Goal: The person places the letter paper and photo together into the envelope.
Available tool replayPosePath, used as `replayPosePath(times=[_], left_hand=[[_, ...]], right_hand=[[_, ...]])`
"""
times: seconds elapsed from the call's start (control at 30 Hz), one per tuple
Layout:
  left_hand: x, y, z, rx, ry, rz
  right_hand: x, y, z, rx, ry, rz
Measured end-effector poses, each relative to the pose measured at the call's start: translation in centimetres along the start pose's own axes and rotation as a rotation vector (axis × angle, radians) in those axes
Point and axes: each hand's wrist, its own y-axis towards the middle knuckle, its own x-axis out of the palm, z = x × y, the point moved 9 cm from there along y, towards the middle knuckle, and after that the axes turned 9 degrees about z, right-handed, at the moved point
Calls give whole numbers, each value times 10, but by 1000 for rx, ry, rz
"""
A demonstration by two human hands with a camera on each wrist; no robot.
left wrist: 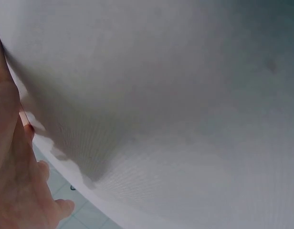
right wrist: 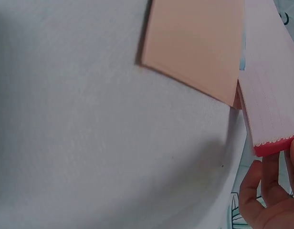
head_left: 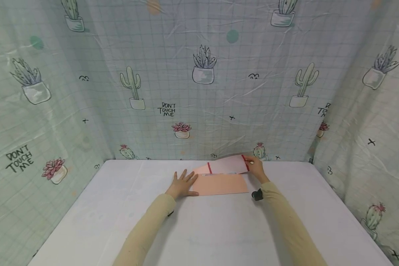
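Observation:
A flat peach-coloured card (head_left: 221,184) lies on the white table in the head view. Along its far long edge rises a pale pink panel (head_left: 227,165) with a red strip at each end. My right hand (head_left: 256,168) pinches the panel at its right end; the right wrist view shows the thumb and fingers on the red, scalloped border (right wrist: 273,147). Fingers spread, my left hand (head_left: 183,183) rests on the card's left end. Only part of the left hand (left wrist: 18,152) shows in the left wrist view, at the left edge.
The white table (head_left: 216,232) ends just behind the pink panel, against a hanging cloth (head_left: 239,96) printed with potted cacti. More of this cloth hangs along both sides. A dark wrist camera (head_left: 257,194) sits under the right forearm.

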Motion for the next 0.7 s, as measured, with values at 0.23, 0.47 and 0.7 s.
replayPosePath(times=[0.23, 0.47, 0.7], left_hand=[[0, 0, 0, -5, -3, -4], [-2, -1, 0, -15, -13, -17], [29, 16, -15, -22, -66, -3]], right_hand=[[2, -11, -52, 37, 14, -122], [15, -9, -46, -53, 44, -113], [18, -15, -51, 23, 42, -137]])
